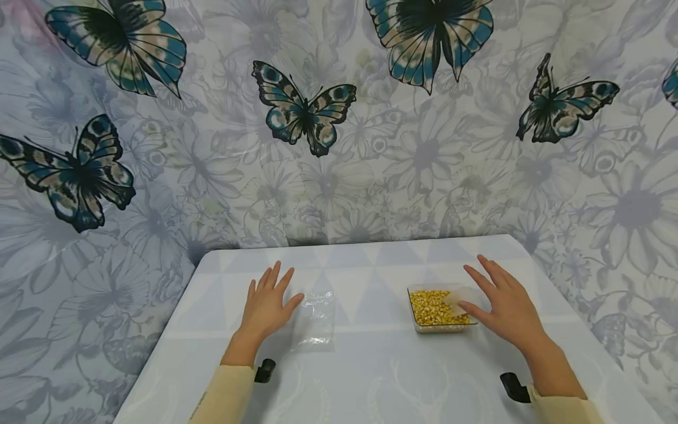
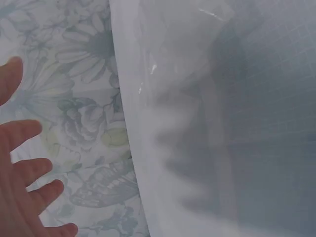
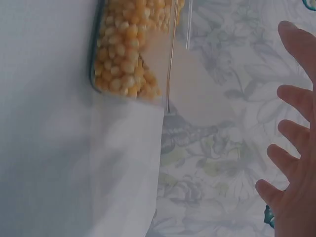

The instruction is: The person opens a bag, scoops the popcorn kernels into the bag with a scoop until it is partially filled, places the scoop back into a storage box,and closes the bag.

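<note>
A butterfly-and-flower-print covering (image 1: 328, 194) backs a pale bench (image 1: 360, 377). The left hand (image 1: 267, 309) is spread wide just beside a clear plastic bag (image 1: 316, 321), its grip holding nothing; the bag lies flat, apparently because it is empty. The right hand (image 1: 508, 309) is likewise spread, its grip empty, near a transparent container (image 1: 442, 328) of yellow kernels (image 1: 431, 305). A translucent piece (image 3: 195, 89), possibly a scoop, projects past the rim, presumably propped by the kernels. Bag and container sit well apart, one near each hand, probably for easy reach.
</note>
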### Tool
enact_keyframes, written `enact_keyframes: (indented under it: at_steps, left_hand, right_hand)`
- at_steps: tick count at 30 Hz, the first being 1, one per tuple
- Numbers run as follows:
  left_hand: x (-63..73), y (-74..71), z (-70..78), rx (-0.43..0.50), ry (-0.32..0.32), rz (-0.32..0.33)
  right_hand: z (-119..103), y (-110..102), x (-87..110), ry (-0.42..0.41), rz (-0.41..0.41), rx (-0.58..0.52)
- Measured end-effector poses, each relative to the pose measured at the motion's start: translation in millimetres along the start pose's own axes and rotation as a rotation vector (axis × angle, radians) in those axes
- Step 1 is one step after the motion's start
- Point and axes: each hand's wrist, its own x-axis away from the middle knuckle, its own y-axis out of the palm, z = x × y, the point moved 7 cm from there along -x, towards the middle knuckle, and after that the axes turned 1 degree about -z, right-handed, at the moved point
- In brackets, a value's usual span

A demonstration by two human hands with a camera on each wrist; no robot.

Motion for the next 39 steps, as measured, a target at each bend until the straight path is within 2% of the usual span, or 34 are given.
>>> enact_keyframes:
  at_steps: [11, 18, 24, 27, 31, 34, 39]
  left_hand:
    - [0.3, -8.2, 2.3, 0.039, 0.036, 0.149]
    - [2.9, 0.7, -2.8, 0.11, -0.039, 0.117]
    - [7.4, 10.1, -2.6, 0.205, -0.097, 0.132]
    - [10.9, 13.3, -4.6, 0.231, -0.137, 0.131]
    - [15.1, 17.4, -9.2, 0.253, -0.191, 0.116]
    - [16.9, 21.3, -10.8, 0.271, -0.202, 0.105]
    - [18.5, 29.0, -11.5, 0.306, -0.203, 0.101]
  right_hand:
    - [-34, 6, -13.0, -0.025, 0.062, -0.078]
    - [-62, 14, -18.1, -0.03, 0.07, -0.136]
    - [-86, 15, -25.6, -0.061, 0.062, -0.129]
    - [-95, 17, -28.0, -0.046, 0.058, -0.139]
    - [-107, 21, -33.1, -0.007, 0.046, -0.243]
    - [-117, 26, -38.7, 0.02, 0.035, -0.332]
    - [-130, 40, -46.2, 0.067, -0.016, -0.41]
